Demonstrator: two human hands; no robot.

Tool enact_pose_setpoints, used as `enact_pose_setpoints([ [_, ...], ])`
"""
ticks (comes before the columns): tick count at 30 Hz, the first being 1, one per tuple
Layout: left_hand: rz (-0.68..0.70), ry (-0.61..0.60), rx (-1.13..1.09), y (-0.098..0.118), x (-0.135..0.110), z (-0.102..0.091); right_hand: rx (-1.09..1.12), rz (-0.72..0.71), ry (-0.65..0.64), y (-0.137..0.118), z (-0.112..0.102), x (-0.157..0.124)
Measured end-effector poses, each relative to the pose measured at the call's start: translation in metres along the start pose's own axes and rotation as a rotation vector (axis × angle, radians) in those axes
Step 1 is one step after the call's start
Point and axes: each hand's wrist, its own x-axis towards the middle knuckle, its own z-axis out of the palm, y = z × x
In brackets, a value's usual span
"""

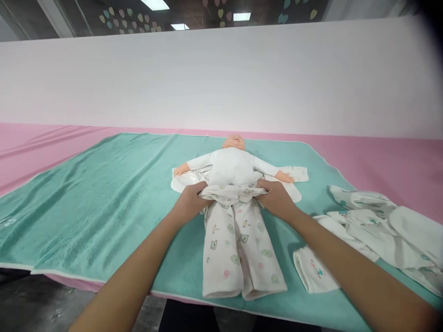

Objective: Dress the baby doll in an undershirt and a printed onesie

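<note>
A baby doll [231,162] in a white top lies on its back on a teal towel [104,198], arms spread, head pointing away from me. White printed baby trousers [238,249] cover its legs and reach toward the near edge. My left hand [189,202] is closed on the left side of the trousers' waistband at the doll's hip. My right hand [276,198] is closed on the waistband's right side. An open white garment [297,177] lies flat under the doll.
A heap of white printed baby clothes [380,221] and a small white cap [313,269] lie at the right on the towel. The towel rests on a pink sheet [380,159], with a white wall behind. The table's near edge runs just below the trouser legs.
</note>
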Motion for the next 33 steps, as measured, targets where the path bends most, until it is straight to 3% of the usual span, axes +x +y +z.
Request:
enact_pose_setpoints([
  [3, -0.056, -0.220, -0.085, 0.007, -0.008, -0.006, 0.078, 0.021, -0.158, -0.005, -0.012, -0.005],
  [6, -0.060, -0.337, -0.120, 0.011, -0.023, -0.013, 0.132, 0.024, -0.301, -0.013, -0.024, -0.018],
  [11, 0.032, -0.275, -0.045, 0.010, -0.056, -0.008, 0.029, -0.008, -0.446, -0.022, -0.017, -0.053],
  [15, 0.098, -0.167, 0.020, 0.009, -0.076, 0.003, -0.119, -0.124, -0.328, -0.028, 0.000, -0.075],
  [18, 0.001, -0.072, 0.009, 0.017, -0.093, 0.007, -0.036, -0.054, -0.161, -0.034, 0.002, -0.089],
  [20, -0.070, -0.084, -0.085, 0.027, -0.105, 0.006, 0.099, 0.007, -0.074, -0.039, -0.002, -0.099],
  [23, -0.058, -0.166, -0.183, 0.042, -0.122, 0.008, 0.313, 0.043, -0.155, -0.048, -0.012, -0.116],
  [26, 0.052, -0.133, -0.056, 0.047, -0.133, 0.018, 0.368, 0.045, -0.296, -0.059, -0.016, -0.133],
  [30, 0.124, 0.009, 0.090, 0.050, -0.144, 0.038, 0.176, 0.041, -0.155, -0.075, -0.010, -0.149],
  [33, 0.114, 0.083, 0.180, 0.055, -0.156, 0.052, -0.075, -0.005, -0.128, -0.084, -0.003, -0.158],
])
